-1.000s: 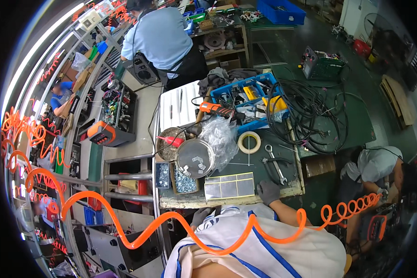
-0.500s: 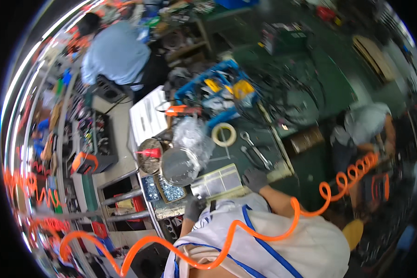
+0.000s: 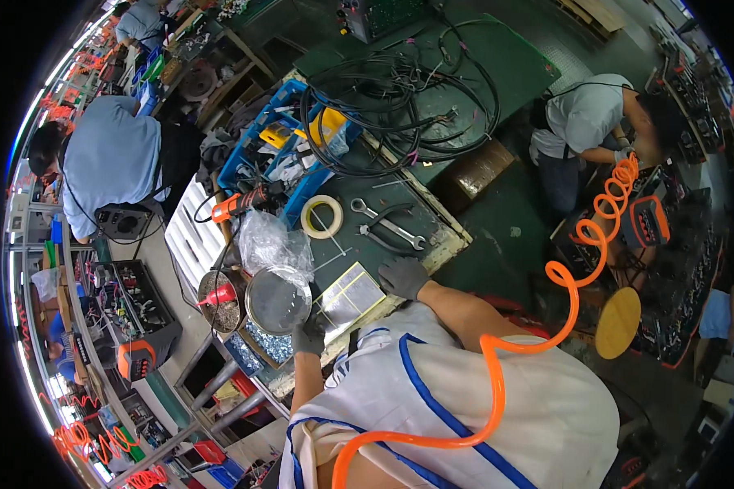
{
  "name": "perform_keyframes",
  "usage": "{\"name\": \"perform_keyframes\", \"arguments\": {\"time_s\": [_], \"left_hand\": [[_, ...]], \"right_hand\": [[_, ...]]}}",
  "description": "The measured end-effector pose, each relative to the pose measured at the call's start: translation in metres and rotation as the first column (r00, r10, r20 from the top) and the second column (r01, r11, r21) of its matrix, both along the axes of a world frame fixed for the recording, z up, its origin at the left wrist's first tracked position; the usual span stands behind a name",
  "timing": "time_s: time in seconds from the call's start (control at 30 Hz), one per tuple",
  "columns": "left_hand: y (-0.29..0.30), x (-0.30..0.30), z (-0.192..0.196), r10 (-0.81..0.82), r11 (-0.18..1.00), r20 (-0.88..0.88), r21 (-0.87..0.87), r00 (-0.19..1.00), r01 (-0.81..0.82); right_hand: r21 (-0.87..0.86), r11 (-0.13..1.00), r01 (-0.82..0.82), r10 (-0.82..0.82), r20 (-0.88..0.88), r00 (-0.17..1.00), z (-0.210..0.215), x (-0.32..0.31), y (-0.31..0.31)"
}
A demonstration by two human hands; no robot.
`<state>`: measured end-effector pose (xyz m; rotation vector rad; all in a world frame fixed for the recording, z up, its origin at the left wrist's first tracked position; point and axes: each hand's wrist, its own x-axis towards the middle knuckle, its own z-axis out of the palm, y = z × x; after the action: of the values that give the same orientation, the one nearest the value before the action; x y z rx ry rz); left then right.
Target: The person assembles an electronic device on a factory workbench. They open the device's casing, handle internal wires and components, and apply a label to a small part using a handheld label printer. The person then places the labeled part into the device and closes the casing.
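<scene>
My left hand (image 3: 308,336), in a dark grey glove, is at the near right rim of a round shallow dish (image 3: 278,301). Its fingertips blend into the dark gap there, so their grip is hidden. My right hand (image 3: 404,278), gloved too, lies with fingers stretched over the bench edge, holding nothing. Between the hands is a flat silver panel with yellow lines (image 3: 351,297). Beyond my right hand lie a combination wrench (image 3: 387,223) and dark-handled pliers (image 3: 383,231). Small metal parts (image 3: 271,344) fill a tray by the dish.
An orange coiled hose (image 3: 497,383) crosses my front. Farther off are a tape roll (image 3: 322,217), clear plastic bag (image 3: 273,248), orange power tool (image 3: 238,203), blue crate (image 3: 247,153) and black cables (image 3: 416,106). Co-workers stand left (image 3: 114,163) and right (image 3: 587,114).
The view has swung, shifting the bench leftward in the picture. My left hand has moved from the bench's near edge to the dish rim. My right hand remains at the bench edge.
</scene>
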<state>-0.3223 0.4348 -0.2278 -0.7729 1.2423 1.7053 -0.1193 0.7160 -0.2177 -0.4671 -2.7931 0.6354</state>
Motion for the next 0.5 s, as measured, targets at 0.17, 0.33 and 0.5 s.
{"name": "perform_keyframes", "arguments": {"time_s": [0.17,0.33,0.5], "left_hand": [[0.008,0.019,0.029,0.046,0.999,0.024,-0.025,0.999,-0.045],[-0.017,0.034,0.068,0.136,0.991,-0.037,0.023,0.99,-0.135],[-0.05,0.064,0.101,0.203,0.973,0.021,0.106,0.979,-0.205]], "right_hand": [[-0.08,0.996,-0.038,0.049,0.138,0.989,-0.026,-0.005,-0.005],[-0.058,0.998,-0.04,0.046,0.108,0.993,0.0,-0.007,-0.001],[-0.05,0.998,-0.038,0.045,0.131,0.99,0.003,-0.011,-0.003]]}}
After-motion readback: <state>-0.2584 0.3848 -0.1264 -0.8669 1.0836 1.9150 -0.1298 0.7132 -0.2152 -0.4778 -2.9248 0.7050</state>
